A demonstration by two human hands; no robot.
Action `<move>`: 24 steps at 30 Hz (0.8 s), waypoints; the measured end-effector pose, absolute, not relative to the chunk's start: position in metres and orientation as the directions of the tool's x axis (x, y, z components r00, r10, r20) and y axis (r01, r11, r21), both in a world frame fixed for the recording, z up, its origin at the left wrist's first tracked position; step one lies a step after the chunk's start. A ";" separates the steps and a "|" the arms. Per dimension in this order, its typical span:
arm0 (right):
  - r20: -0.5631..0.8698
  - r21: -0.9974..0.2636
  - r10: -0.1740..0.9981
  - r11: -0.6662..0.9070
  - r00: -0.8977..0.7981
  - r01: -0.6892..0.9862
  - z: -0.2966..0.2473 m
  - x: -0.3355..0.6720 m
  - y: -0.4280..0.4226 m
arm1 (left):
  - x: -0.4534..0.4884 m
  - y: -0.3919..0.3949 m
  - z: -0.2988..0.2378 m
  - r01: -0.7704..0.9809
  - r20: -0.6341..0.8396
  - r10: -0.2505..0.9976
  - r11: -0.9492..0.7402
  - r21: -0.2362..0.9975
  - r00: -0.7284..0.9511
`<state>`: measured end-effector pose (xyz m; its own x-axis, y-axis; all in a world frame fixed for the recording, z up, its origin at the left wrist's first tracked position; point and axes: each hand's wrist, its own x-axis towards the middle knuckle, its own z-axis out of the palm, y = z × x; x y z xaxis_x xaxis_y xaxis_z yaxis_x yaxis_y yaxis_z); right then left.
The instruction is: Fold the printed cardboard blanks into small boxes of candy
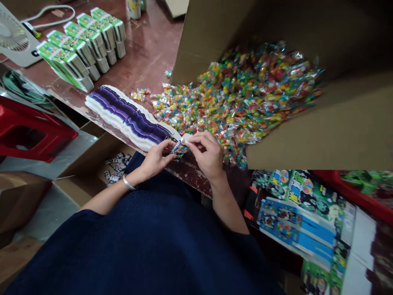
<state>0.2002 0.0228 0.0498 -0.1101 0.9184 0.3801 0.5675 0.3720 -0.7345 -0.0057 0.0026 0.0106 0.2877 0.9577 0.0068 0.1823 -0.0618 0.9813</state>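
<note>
Plainly, in the head view, both hands meet over the near edge of the red-brown tabletop (pixel 153 53). The left hand (pixel 158 159) is partly closed, its thumb and fingers gripping a small printed carton (pixel 178 149) from the side. The right hand (pixel 208 153) has its thumb and fingertips pinched together at the pale upper end of that same carton, its other fingers curled. The carton is held at the near end of a long row of flat cartons (pixel 129 116), packed close together, with white edges and a purple band along the middle. A metal bracelet (pixel 128 183) circles the left wrist.

Just beyond the hands, a heap of clear candy packets (pixel 215 102) filled with many-coloured pieces spreads from inside a large cardboard box (pixel 322 135) onto the tabletop. A few loose packets (pixel 138 96) lie beside the row. Farther left stand stacks of green boxes (pixel 82 45), side by side, near a white fan (pixel 15 37) and a pale cable (pixel 58 7).

Below the tabletop on the left, an open box (pixel 73 188) contains small printed packs (pixel 118 166), near a red plastic stool (pixel 58 139). At the lower right lies blue printed packaging (pixel 316 237).
</note>
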 end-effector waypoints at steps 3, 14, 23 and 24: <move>0.413 -0.720 0.900 0.417 -0.139 0.555 0.045 0.201 0.024 | -0.003 0.000 0.008 0.076 0.032 0.971 -0.051 0.996 0.237; 0.210 -0.952 0.978 0.203 0.008 0.228 0.004 0.193 0.003 | -0.001 -0.001 0.013 -0.210 0.011 0.934 0.068 0.975 0.357; 0.234 -0.972 0.969 0.230 0.076 0.058 0.016 0.176 0.009 | 0.001 0.002 0.015 -0.332 -0.050 0.945 0.163 0.929 0.322; 0.220 -0.975 0.973 0.219 0.067 0.034 0.018 0.174 0.011 | 0.001 0.002 0.015 -0.335 -0.055 0.946 0.167 0.927 0.320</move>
<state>0.1743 0.0106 0.0183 0.0669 0.9731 0.2204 0.0340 0.2185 -0.9752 0.0012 0.0018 0.0152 0.3205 0.9457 -0.0547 -0.3352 0.1672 0.9272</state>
